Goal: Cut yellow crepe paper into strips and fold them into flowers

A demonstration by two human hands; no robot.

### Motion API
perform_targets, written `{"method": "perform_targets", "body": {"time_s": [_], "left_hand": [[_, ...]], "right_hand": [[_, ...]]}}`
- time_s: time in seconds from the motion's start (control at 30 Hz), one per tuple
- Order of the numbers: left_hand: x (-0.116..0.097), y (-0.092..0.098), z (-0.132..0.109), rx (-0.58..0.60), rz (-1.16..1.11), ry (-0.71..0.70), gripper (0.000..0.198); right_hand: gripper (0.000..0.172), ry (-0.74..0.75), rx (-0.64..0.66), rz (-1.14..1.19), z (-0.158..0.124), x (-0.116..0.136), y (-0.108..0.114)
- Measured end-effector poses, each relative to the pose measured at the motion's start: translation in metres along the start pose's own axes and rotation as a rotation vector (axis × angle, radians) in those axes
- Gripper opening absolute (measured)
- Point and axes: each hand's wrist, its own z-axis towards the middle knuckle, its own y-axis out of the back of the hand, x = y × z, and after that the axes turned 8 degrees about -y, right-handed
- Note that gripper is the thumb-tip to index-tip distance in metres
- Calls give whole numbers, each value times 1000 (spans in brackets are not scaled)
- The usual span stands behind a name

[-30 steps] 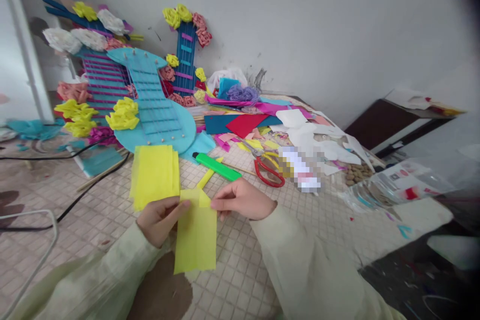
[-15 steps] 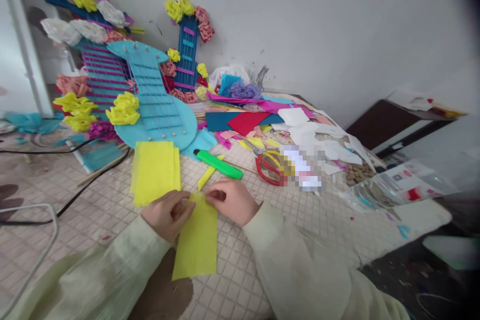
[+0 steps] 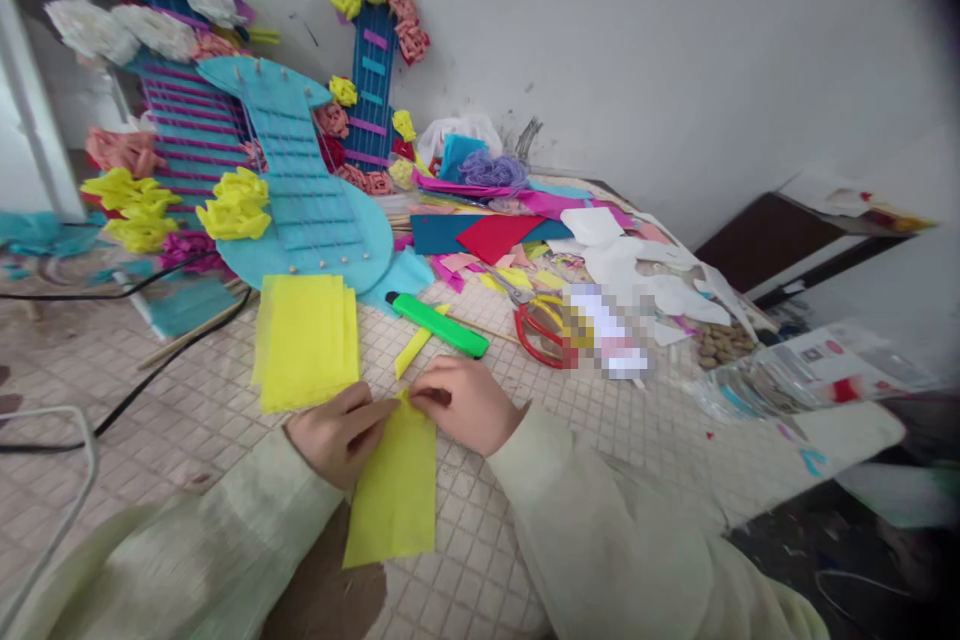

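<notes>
A rectangular yellow sheet (image 3: 394, 500), thin like crepe paper or fabric, hangs toward me over the table's near edge area. My left hand (image 3: 341, 432) pinches its top left corner between thumb and fingers. At the top right corner my right hand (image 3: 466, 402) is closed on the same sheet, fingertips close to those of the left. The sheet's top edge looks gathered between them. Just beyond the left hand lies a stack of yellow sheets (image 3: 306, 340). A green utility knife (image 3: 439, 325) rests across a folded yellow strip (image 3: 420, 343) past my right hand.
Red-handled scissors (image 3: 538, 330) lie right of the knife. Behind stand a light-blue guitar-shaped board (image 3: 300, 200) and a dark-blue board (image 3: 373, 80) with paper flowers. White scraps (image 3: 637, 270) and a clear plastic bottle (image 3: 795, 375) are at the right; a black cable (image 3: 165, 370) runs left.
My left fingers have moved right, nearer the right hand, and the sheet's top edge is drawn narrower. The view has shifted slightly.
</notes>
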Motion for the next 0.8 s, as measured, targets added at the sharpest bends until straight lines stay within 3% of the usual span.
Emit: {"method": "perform_targets", "body": {"time_s": [0.17, 0.47, 0.8], "left_hand": [[1, 2, 0, -58, -49, -85, 25], [4, 1, -1, -64, -138, -132, 24], [0, 4, 0, -116, -70, -265, 28]], "right_hand": [[10, 7, -5, -11, 0, -1, -1], [10, 10, -5, -44, -1, 1, 1], [10, 12, 20, -27, -1, -1, 0]]}}
